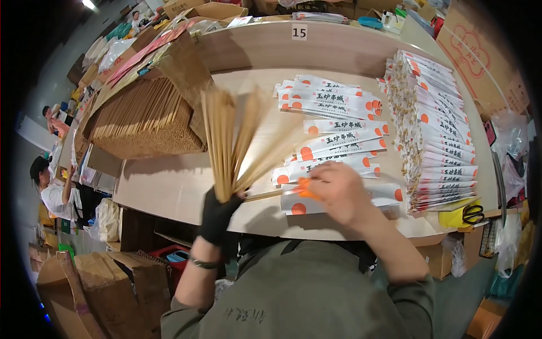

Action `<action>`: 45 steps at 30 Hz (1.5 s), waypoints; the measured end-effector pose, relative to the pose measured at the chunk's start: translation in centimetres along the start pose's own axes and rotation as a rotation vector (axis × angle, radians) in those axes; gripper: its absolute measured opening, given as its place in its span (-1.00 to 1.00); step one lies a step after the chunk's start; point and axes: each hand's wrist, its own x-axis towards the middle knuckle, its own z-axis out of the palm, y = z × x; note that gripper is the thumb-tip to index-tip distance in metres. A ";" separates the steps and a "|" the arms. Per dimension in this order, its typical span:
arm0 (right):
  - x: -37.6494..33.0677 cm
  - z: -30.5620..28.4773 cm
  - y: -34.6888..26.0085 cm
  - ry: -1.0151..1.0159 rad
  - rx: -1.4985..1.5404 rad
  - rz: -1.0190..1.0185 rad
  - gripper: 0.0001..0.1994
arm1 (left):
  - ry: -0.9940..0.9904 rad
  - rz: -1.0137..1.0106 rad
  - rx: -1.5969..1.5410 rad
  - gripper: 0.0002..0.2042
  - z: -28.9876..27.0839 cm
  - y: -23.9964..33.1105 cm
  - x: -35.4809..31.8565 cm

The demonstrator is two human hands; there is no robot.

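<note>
My left hand [217,217], in a black fingerless-looking glove, grips a fanned bundle of wooden chopsticks [223,141] whose upper ends are blurred by motion. To its right, my right hand [339,195] has orange covers on its fingertips, which are pinched together. A thin stick [265,195] reaches from the left hand toward those fingertips; what exactly they pinch is smeared. Beneath and beyond the right hand lie white paper chopstick sleeves [344,135] with orange dots, spread in loose overlapping rows. One sleeve [384,194] lies beside the right hand near the table's front edge.
An open cardboard box [195,73] on its side, packed with chopsticks [144,116], stands at the left. A tall stack of sleeved chopsticks [443,130] fills the right side. Black-handled scissors [473,214] lie at the right corner. A low partition [254,48] borders the back.
</note>
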 end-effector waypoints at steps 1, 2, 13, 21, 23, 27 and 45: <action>1.0 1.1 -1.2 -0.008 0.004 -0.098 -0.87 | -0.011 -0.033 -0.177 -0.66 2.8 0.3 0.5; 1.8 1.9 -2.2 -0.015 0.008 -0.197 -0.86 | -0.047 -0.040 -0.258 -0.65 5.2 1.2 0.7; -4.9 2.6 -1.1 -0.136 -0.182 -0.193 -0.80 | 0.330 -0.015 -0.148 -0.83 3.0 -1.6 2.4; -4.3 2.0 -0.6 -0.052 0.107 -0.003 -0.86 | 0.306 -0.149 -0.138 -0.84 1.6 -2.1 1.4; -3.6 2.1 0.1 0.090 0.176 0.146 -0.85 | 0.307 -0.148 -0.038 -0.84 0.8 -2.3 1.1; -2.3 0.4 0.7 0.111 0.506 0.615 -0.85 | 0.294 -0.042 0.125 -0.87 -0.9 -2.6 0.2; -2.1 -1.1 1.6 -0.019 0.365 0.418 -0.83 | 0.211 0.089 0.455 -0.84 -3.1 0.6 -0.2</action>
